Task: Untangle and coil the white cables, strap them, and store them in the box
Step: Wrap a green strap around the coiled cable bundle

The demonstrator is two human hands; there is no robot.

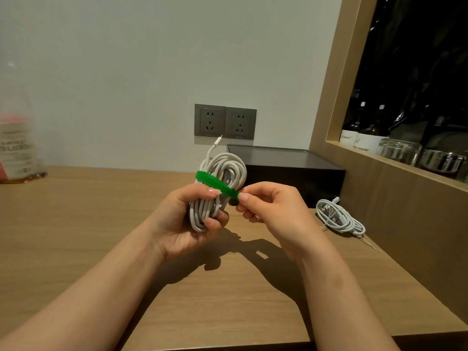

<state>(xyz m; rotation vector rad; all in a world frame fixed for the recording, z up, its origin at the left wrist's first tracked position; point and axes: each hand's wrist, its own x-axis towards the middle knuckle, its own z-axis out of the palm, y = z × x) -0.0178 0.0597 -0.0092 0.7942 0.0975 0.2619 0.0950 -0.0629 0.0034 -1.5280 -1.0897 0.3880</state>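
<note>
Strapping is the step in hand: mid-frame, the left hand (187, 219) grips the coiled white cable (222, 178) while the right hand (266, 206) pinches the green strap (215, 182) across it. Next, I judge: wrap it tight, fasten, then box (291, 171) behind.

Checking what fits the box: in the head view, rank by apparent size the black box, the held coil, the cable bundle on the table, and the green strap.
1. black box
2. held coil
3. cable bundle, though the coil looks nearer the camera, so that gap is unsure
4. green strap
</note>
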